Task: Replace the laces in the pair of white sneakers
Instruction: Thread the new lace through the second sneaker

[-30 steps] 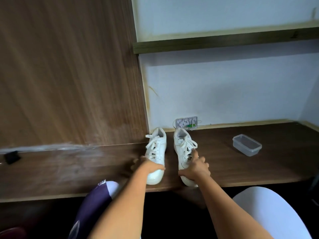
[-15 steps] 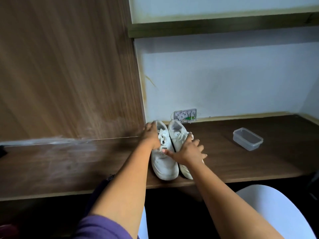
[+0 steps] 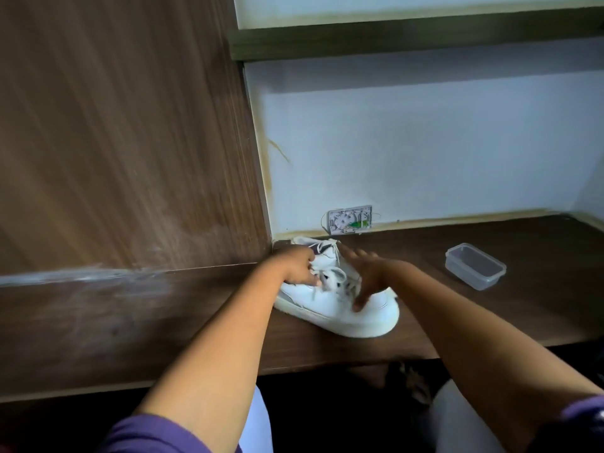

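A white sneaker (image 3: 366, 317) lies across the brown desk (image 3: 130, 322), its toe pointing right and toward me. Its white laces (image 3: 333, 275) sit loose between my hands. My left hand (image 3: 295, 266) grips the sneaker at its ankle opening, fingers curled over the side. With its fingers straight and spread, my right hand (image 3: 367, 276) presses on the laced top and toe. Part of the second white sneaker (image 3: 323, 248) shows just behind, against the wall, mostly hidden by my hands.
A clear plastic container (image 3: 475, 266) stands on the desk to the right. A wall socket plate (image 3: 350, 218) sits just above the desk behind the sneakers. A tall wooden panel (image 3: 130, 142) closes the left side, and a shelf (image 3: 408, 37) runs overhead.
Both hands moved from the toes to the back of the shoes. The near sneaker has been turned from pointing straight at me to lying slantwise, toe to the right.
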Available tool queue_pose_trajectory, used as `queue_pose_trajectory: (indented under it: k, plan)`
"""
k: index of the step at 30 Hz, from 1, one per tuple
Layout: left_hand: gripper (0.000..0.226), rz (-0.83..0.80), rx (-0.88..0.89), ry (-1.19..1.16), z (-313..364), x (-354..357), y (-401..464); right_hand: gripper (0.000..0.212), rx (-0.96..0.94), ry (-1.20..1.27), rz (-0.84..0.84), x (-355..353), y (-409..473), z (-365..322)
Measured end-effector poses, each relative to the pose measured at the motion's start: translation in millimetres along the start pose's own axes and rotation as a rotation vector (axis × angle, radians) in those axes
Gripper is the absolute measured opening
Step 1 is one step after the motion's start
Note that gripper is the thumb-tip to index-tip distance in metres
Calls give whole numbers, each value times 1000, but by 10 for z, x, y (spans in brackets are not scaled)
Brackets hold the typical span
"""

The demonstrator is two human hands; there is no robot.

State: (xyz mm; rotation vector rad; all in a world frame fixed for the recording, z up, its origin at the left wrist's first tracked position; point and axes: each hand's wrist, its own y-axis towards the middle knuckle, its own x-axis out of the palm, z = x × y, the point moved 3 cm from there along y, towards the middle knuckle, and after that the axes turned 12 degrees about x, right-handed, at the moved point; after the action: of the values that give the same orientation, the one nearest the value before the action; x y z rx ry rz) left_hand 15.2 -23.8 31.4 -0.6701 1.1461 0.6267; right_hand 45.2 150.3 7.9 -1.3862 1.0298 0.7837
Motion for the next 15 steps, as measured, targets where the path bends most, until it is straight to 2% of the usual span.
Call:
queue_pose_trajectory:
  k: [2, 4, 6, 7, 9, 12, 14, 15]
  plan:
    - [56, -24, 32, -175, 61, 23, -3, 140, -22, -37, 16, -100, 53, 116]
    - [56, 49, 74, -216, 81, -16, -5, 121, 5, -72, 207, -144, 94, 172]
    - [66, 137, 49, 8, 34, -33, -23, 96, 20, -26, 417, -80, 90, 179]
    - [73, 111, 18, 123, 16, 0, -31, 88, 42, 28, 467, -27, 73, 179]
    - [74, -13, -31, 246, 17, 101, -45, 72, 159, 133, 452, 40, 18, 182]
    - [56, -32, -36, 318, 130, 147, -37, 46, 294, 244, 484, -117, -232, 151]
    - [51, -18, -30, 317, 229, 147, -43, 31, 203, 224, 492, -292, -475, 42]
    - [51, -38, -34, 277, 266, 157, -49, 24, 138, 186, 436, -329, -622, -31]
